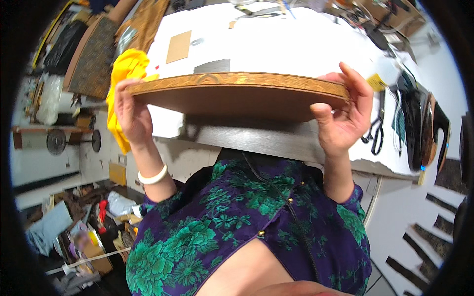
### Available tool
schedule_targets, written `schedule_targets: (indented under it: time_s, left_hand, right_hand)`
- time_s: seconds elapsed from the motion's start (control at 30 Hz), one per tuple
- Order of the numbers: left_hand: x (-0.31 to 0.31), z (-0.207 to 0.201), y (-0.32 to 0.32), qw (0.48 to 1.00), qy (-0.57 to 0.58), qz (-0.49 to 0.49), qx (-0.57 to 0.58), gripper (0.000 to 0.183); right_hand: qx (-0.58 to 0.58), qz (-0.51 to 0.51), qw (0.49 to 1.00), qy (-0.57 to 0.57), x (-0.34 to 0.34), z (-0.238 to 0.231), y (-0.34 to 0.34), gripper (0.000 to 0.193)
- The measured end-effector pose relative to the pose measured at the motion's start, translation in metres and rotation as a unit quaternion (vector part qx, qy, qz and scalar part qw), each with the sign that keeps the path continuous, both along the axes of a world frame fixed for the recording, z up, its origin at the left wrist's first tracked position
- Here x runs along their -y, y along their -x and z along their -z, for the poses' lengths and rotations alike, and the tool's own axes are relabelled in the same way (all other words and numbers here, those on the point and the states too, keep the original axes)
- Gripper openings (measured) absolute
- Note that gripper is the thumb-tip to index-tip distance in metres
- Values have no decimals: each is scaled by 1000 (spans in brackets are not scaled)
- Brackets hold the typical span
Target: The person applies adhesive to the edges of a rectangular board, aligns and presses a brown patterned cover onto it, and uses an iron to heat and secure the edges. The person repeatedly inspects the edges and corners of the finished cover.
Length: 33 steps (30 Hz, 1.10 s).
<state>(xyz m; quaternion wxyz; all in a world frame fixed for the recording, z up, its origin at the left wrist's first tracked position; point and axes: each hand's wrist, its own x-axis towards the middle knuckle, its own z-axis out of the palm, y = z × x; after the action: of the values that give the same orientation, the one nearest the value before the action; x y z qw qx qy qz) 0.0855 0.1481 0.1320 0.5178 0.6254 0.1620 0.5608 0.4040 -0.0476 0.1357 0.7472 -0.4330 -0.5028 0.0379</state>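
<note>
A wide, flat brown board [237, 101] with a gold patterned edge [237, 79] is held up in front of me, tilted so its plain brown face slants toward me. My left hand [131, 113] grips its left end, fingers closed at the corner. At the right end my right hand [345, 116] holds the other corner between thumb and fingers, some fingers raised and spread. Below the board, a dark grey wood-grain panel [256, 137] lies along the near table edge. A yellow cloth [123, 74] sits just beyond my left hand. What is on the board's far face is hidden.
On the white-covered table [276, 44] lie a tan cardboard piece [178, 47] and a grey piece [213, 66]. Black-handled scissors [378, 126] and a bottle with a yellow label [384, 74] are at right. A cluttered heap [74, 232] fills the lower left.
</note>
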Motion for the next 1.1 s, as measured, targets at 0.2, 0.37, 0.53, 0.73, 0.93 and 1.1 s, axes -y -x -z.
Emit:
schedule_targets:
  time_s: [0.2,0.37,0.53,0.73,0.93,1.1]
  left_hand:
    - [-9,2,-4,998,8,65,9,36]
    - [-3,2,-15,999,-47,15,4,39]
    - [2,3,-18,999,-30,1,13,42]
    - [2,4,-19,999,-47,-11,15,40]
    - [2,1,-16,999,-38,-10,-6,38]
    - [0,5,-10,1000,-24,-8,-10,36]
  right_hand:
    - [38,98,993,53,1,11,5,26]
    - [119,167,978,49,-3,13,3,31]
    - [114,175,977,44,0,22,-2,38]
    - [102,151,982,40,1,19,0,37]
    - [93,137,985,43,1,29,-12,41]
    - [2,16,997,75,8,24,-21,62]
